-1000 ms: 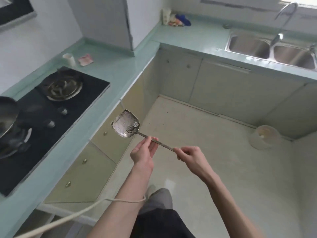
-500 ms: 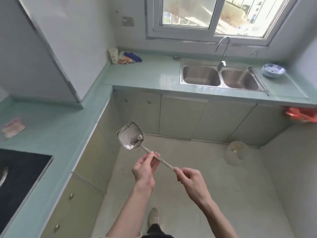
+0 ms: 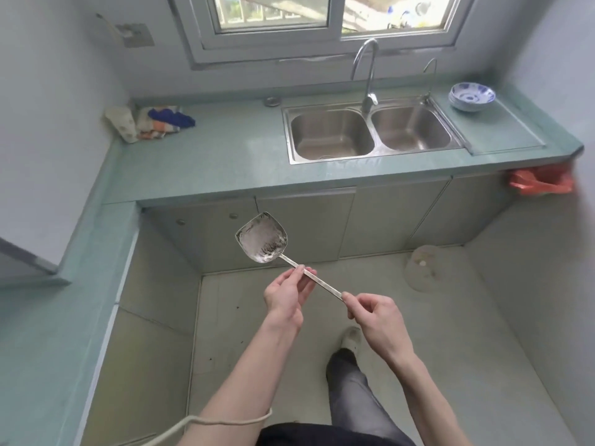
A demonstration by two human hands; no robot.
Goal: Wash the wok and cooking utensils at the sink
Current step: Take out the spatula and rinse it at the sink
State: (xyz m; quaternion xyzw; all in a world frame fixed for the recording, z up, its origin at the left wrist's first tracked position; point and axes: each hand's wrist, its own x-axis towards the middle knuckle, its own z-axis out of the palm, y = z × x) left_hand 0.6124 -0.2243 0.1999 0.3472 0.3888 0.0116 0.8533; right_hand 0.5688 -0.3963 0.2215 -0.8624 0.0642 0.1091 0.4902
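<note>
I hold a steel spatula [image 3: 262, 238] in mid-air over the floor, its soiled blade pointing up and left. My left hand [image 3: 286, 296] pinches the handle just behind the blade. My right hand [image 3: 373, 313] grips the handle's far end. The double steel sink [image 3: 373, 132] sits ahead in the green counter under the window, both basins bare, with a tall curved tap [image 3: 365, 72] between them. No wok is in view.
Stacked blue-and-white bowls [image 3: 471, 96] stand right of the sink. Cloths and a bag [image 3: 151, 122] lie at the counter's left corner. A red bag [image 3: 541, 181] hangs at the right end. A clear lid-like object [image 3: 425, 268] lies on the floor by the cabinets.
The view has swung from the stove round to the sink counter and come closer to it. Both hands keep the same hold on the spatula.
</note>
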